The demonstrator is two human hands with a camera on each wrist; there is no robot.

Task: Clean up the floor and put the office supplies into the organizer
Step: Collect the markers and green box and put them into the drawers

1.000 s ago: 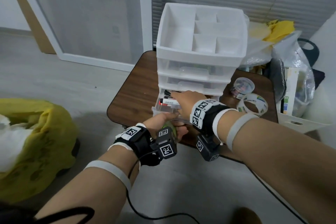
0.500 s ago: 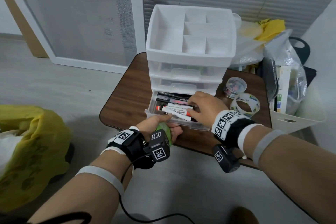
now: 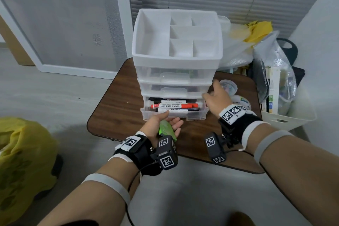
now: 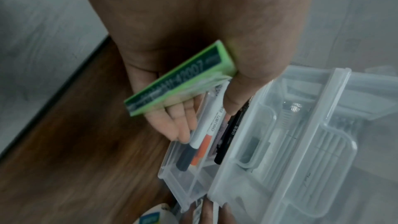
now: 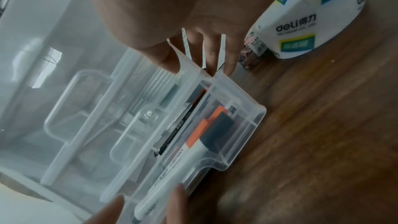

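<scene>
The left hand [image 3: 161, 124] is holding a green box [image 4: 181, 81] across its palm, thumb clamping one end, fingers loosely extended, with fingertips [image 4: 183, 135] touching the front rim of the bottom drawer [image 3: 174, 113]. The right hand [image 3: 217, 99] is hanging relaxed and empty, fingers nearly straight, at the drawer's right corner, close beside the organizer [image 3: 176, 57].

The drawer is standing pulled out on the table [image 3: 113, 112], with markers [image 3: 174, 106] lying lengthwise inside. Risks, as I judge them: the box is sitting loosely and could be slipping off the palm if the hand tilts to push the drawer; markers riding high may be jamming the drawer on closing; the right hand could be knocking the tape [image 5: 310, 14] or the tub [image 3: 228, 86] just beside it.

Counting: one organizer with three drawers, one green box, about four markers visible, one tape roll, one small tub.
</scene>
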